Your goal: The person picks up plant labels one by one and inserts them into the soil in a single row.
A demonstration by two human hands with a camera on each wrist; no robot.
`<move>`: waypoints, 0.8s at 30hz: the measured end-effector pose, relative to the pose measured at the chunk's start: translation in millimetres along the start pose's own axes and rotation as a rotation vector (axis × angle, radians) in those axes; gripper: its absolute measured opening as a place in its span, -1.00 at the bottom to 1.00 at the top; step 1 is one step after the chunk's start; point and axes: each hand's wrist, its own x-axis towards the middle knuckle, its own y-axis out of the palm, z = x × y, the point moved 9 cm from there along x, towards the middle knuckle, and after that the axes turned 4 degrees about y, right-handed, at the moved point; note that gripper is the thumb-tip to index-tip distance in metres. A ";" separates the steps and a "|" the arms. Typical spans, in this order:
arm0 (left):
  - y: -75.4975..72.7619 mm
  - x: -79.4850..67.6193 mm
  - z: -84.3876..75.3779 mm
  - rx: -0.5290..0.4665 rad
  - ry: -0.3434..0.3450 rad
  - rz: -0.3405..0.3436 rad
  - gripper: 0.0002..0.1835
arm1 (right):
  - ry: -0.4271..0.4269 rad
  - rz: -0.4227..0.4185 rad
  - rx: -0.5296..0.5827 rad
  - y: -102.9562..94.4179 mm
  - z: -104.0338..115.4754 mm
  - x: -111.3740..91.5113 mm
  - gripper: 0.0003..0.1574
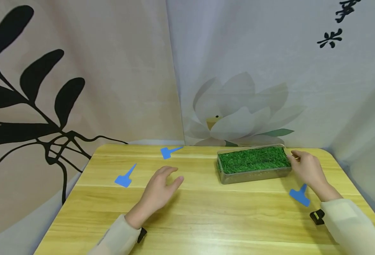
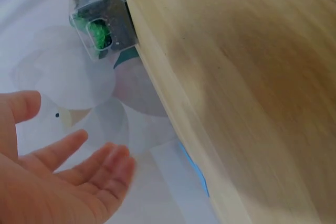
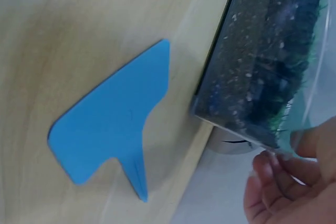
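Note:
A clear plastic box of dark soil topped with green grass turf sits at the back right of the table. My right hand pinches its right end wall; in the right wrist view the thumb is at the rim and the fingers lie outside. Close to that forearm lies a blue T-shaped plant label. My left hand hovers over the table left of the box, holding nothing, fingers loosely bent. Two more blue labels lie beyond it, one at the left and another near the back edge.
The wooden table has rounded back corners. Behind it hangs a pale curtain printed with dark leaves and a lotus. Small black wrist cameras show under both sleeves.

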 end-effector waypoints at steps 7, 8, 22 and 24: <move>2.6 15.1 1.3 -0.080 0.000 -0.069 -0.63 | 0.027 -0.027 0.005 1.3 -5.9 7.2 -0.54; 3.1 16.9 0.8 -0.090 0.006 -0.079 -0.67 | 0.026 -0.025 0.004 1.5 -5.8 7.8 -0.55; 20.8 39.1 -16.0 -0.228 -0.012 -0.048 -0.74 | 0.020 -0.006 0.011 2.1 -2.5 5.7 -0.58; 22.7 43.0 -21.3 -0.237 0.000 -0.045 -0.76 | 0.023 0.001 0.015 2.3 -2.1 4.0 -0.58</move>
